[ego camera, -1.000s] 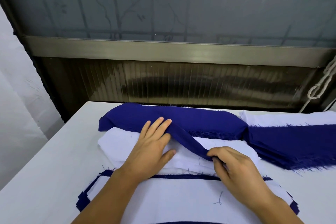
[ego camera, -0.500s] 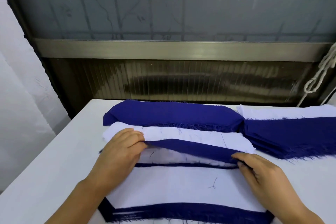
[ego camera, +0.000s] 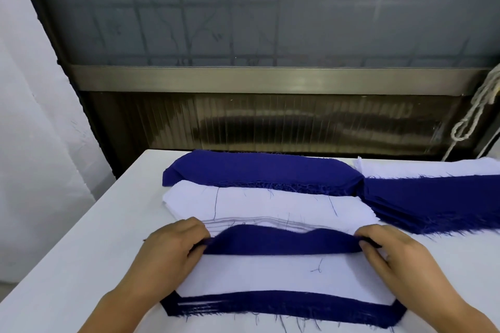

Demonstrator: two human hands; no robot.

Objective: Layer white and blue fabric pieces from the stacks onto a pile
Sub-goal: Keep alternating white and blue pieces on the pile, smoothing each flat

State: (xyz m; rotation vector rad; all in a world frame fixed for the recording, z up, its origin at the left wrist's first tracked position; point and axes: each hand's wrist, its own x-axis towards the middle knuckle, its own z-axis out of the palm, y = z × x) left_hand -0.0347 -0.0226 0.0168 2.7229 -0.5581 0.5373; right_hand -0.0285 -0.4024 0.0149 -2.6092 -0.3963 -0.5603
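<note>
A blue fabric piece (ego camera: 281,242) stretches across the far edge of the layered pile (ego camera: 270,276), whose top sheet is white with blue edges showing below. My left hand (ego camera: 173,249) pinches the piece's left end and my right hand (ego camera: 389,251) pinches its right end. Behind it lies the white stack (ego camera: 259,207), and behind that the blue stack (ego camera: 257,170).
The white table (ego camera: 81,265) carries another fanned blue stack (ego camera: 433,197) with white pieces (ego camera: 422,169) behind it at the right. A dark panel and window stand along the table's far edge. A knotted rope (ego camera: 470,119) hangs at the right.
The blue piece has been drawn from the far blue stack toward me, over the white stack, onto the pile. My hands spread apart to its two ends.
</note>
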